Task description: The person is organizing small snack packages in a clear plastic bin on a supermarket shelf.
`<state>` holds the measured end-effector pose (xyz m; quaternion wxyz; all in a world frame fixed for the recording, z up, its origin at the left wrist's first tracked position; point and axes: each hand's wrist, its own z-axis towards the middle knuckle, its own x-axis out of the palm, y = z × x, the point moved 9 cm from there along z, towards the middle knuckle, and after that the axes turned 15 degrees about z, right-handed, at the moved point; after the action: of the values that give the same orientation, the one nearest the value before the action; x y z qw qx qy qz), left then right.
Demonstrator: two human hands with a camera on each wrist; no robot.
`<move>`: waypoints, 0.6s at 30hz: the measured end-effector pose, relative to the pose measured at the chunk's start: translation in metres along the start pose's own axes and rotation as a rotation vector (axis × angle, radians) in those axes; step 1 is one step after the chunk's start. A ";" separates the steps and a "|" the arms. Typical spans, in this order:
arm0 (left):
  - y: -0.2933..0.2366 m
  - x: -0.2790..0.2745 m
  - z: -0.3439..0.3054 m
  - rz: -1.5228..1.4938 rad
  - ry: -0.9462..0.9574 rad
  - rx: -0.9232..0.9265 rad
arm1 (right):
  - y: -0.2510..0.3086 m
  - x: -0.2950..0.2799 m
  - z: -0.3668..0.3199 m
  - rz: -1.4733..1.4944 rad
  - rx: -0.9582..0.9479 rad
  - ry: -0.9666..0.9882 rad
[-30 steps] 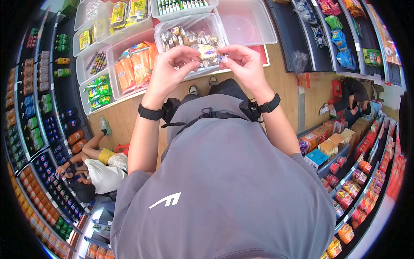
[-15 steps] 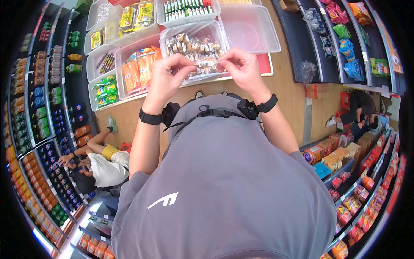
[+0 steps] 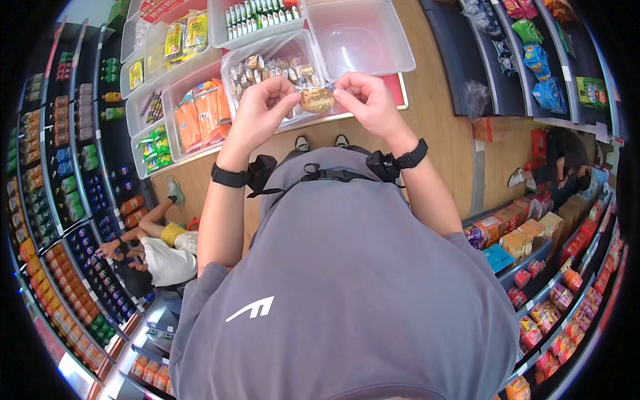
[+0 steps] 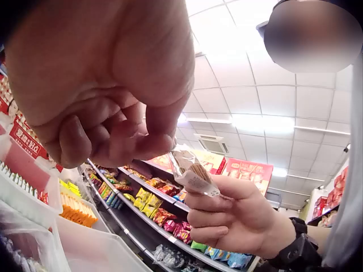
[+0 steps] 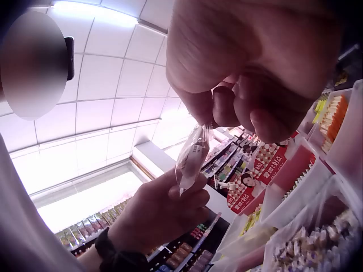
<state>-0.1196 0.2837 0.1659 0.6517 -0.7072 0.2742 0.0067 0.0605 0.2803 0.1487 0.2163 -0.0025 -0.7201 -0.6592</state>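
Observation:
A small clear-wrapped snack, tan inside, is stretched between both hands in the head view, above the near edge of a bin of wrapped pieces. My left hand pinches one end of the wrapper between thumb and finger; my right hand pinches the other end. The left wrist view shows the wrapped snack with printing on its wrapper, the left hand above it and the right hand below. In the right wrist view the wrapper hangs below the right hand.
Around the bin stand clear tubs with orange packs, green packs and yellow packs. An empty tub is at the right. Stocked shelves line both sides. One person crouches at the left, another at the far right.
The wrapped snack has turned between the fingers, from a barcode side to a tan face. Both hands still pinch its ends. The bins have shifted left in the head view.

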 end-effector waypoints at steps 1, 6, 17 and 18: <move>-0.001 0.006 0.003 -0.013 0.024 -0.003 | 0.000 -0.006 -0.001 0.022 0.003 -0.009; 0.000 0.038 0.016 -0.063 0.103 -0.019 | -0.008 -0.030 -0.009 0.135 0.114 0.033; -0.012 0.086 0.022 -0.083 0.110 -0.026 | -0.011 -0.066 -0.030 0.160 0.198 0.106; -0.013 0.090 0.022 -0.094 0.116 -0.030 | -0.009 -0.069 -0.031 0.163 0.193 0.117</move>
<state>-0.0303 0.2697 0.1417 0.6235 -0.7282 0.2780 -0.0609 0.1295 0.2693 0.1197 0.3099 -0.0017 -0.7637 -0.5664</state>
